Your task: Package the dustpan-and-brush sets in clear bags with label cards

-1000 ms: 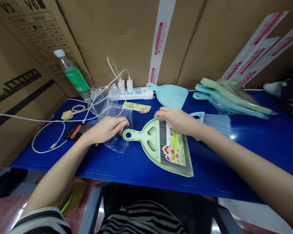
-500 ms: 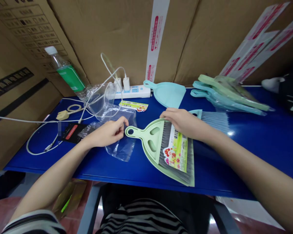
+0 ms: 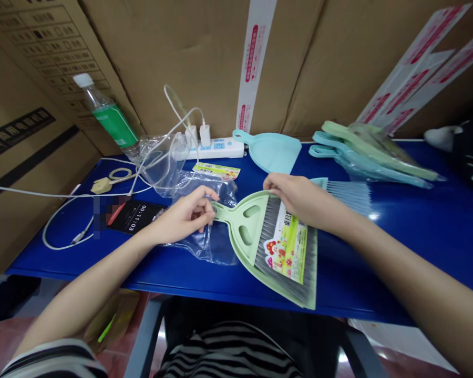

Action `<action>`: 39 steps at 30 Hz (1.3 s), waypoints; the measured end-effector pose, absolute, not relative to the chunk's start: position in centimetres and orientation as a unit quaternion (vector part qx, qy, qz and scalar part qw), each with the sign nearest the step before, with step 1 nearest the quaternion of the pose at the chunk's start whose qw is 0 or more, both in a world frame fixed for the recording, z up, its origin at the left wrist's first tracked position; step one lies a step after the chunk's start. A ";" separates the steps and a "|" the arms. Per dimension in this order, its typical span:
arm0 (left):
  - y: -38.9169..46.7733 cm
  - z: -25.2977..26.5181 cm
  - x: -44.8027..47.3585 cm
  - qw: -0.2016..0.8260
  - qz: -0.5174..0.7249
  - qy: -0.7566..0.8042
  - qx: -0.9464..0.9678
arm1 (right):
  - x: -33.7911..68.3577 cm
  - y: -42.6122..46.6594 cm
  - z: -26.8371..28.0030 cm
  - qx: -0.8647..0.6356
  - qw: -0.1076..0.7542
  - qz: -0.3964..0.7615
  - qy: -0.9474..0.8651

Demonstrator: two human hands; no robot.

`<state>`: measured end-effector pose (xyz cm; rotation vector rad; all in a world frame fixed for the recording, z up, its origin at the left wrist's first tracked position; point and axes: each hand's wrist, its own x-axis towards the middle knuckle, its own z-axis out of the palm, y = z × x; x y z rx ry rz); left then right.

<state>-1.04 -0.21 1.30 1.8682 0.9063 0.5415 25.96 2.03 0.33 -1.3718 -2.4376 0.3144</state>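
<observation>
A light green hand brush (image 3: 249, 212) with grey bristles lies nested in a matching green dustpan (image 3: 274, 290), above the front edge of the blue table. A printed card (image 3: 287, 254) with a red mushroom picture covers part of the bristles. My left hand (image 3: 189, 214) pinches the handle end of the set, its fingers curled round the tip. At the far edge of the dustpan, my right hand (image 3: 295, 197) grips with bent fingers, partly hiding the card. A crumpled clear plastic bag (image 3: 216, 251) lies beneath my left hand and the handle.
Behind are a light blue dustpan (image 3: 276, 151) and a blue brush (image 3: 350, 195). Bagged sets (image 3: 378, 152) lie at the back right. On the left are a phone (image 3: 132, 216), cables, a power strip (image 3: 230, 149) and a bottle (image 3: 116, 126). Cardboard (image 3: 197, 58) walls the table.
My left hand has moved right and closed on the handle tip, where it was beside it before. The phone screen shows more now. The green set has shifted slightly right.
</observation>
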 end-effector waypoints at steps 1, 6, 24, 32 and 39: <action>-0.2 1.3 -1.0 0.464 0.221 0.377 0.771 | 26.0 2.0 0.5 -0.488 0.170 0.103 -0.850; -0.3 1.4 -1.0 0.425 0.233 0.396 0.780 | 25.8 1.8 0.7 -0.478 0.156 0.132 -0.854; -0.7 1.7 -1.0 0.489 0.230 0.369 0.756 | 23.5 0.4 0.0 -0.406 0.042 0.064 -0.910; -0.4 1.4 -1.2 0.419 0.217 0.372 0.800 | 24.1 0.7 0.1 -0.428 0.036 0.068 -0.900; -0.1 1.3 -1.2 0.383 0.210 0.371 0.819 | 24.4 0.9 -0.3 -0.399 0.053 0.064 -0.913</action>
